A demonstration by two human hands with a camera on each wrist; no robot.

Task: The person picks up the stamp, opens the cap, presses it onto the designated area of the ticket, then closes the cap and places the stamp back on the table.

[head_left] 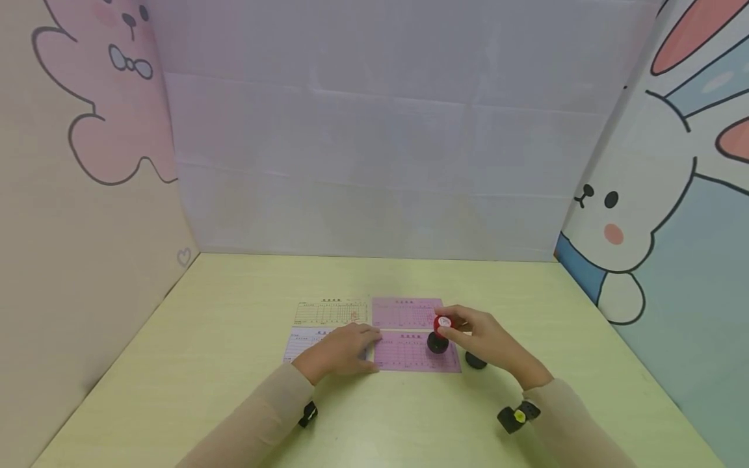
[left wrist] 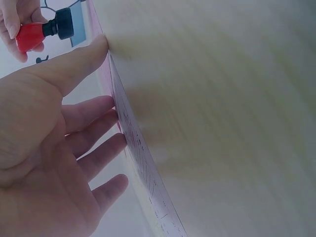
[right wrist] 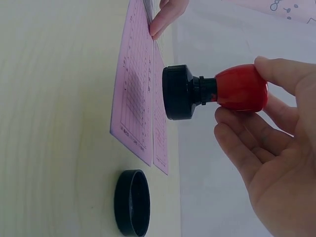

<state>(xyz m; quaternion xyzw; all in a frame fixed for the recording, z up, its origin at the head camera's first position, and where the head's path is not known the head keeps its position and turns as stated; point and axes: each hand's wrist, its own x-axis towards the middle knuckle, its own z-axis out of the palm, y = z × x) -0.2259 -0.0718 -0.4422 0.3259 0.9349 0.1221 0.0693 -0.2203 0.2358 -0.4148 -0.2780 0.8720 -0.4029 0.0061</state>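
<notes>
My right hand point(head_left: 482, 335) grips the red handle of a self-inking stamp point(right wrist: 241, 89). The stamp's round black base faces down, a little above the near pink form point(head_left: 409, 354). To the right of that form, the black stamp cap point(right wrist: 132, 202) lies on the table with its hollow side up. My left hand point(head_left: 345, 348) rests with fingers spread, its fingertips on the inner edges of the forms. Part of the white-lavender form point(head_left: 301, 338) is hidden beneath it. In the left wrist view the left thumb and fingers are extended and hold nothing.
Behind lie a yellowish form point(head_left: 328, 312) with a red mark on its right side and another pink form point(head_left: 404, 312). All the forms sit edge to edge on a pale wood table point(head_left: 246, 279). Walls with cartoon animals stand left and right, a white sheet point(head_left: 374, 143) at the back.
</notes>
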